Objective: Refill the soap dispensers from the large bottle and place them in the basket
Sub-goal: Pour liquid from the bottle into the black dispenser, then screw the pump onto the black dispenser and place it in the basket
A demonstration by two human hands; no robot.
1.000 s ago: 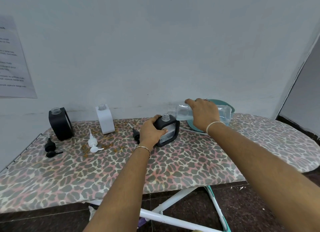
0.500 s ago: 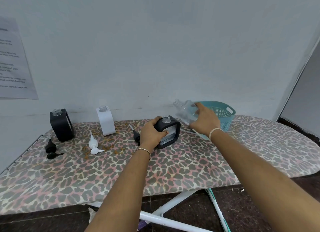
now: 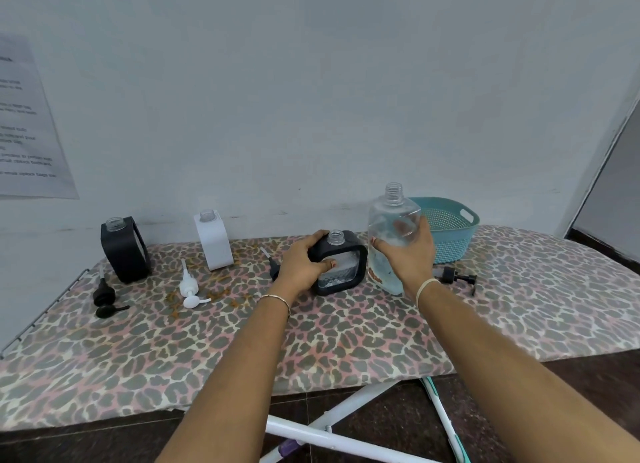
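Note:
My right hand (image 3: 408, 255) grips the large clear bottle (image 3: 389, 227), which stands upright with its mouth uncapped, just left of the teal basket (image 3: 450, 234). My left hand (image 3: 301, 263) holds a black square soap dispenser (image 3: 343, 265) with an open neck; clear liquid shows in its lower window. Another black dispenser (image 3: 123, 249) and a white one (image 3: 213, 239) stand open-necked at the back left.
Everything sits on an ironing board (image 3: 346, 338) with a leopard-print cover against a white wall. Loose pump heads lie on it: a black pump (image 3: 104, 296), a white pump (image 3: 188, 289), a third pump (image 3: 273, 267) behind my left hand, a fourth pump (image 3: 457, 277) near the basket. Orange stains mark the cover.
My right hand has swung the large bottle from lying sideways over the basket to upright beside the dispenser. My left hand has stayed on the black dispenser.

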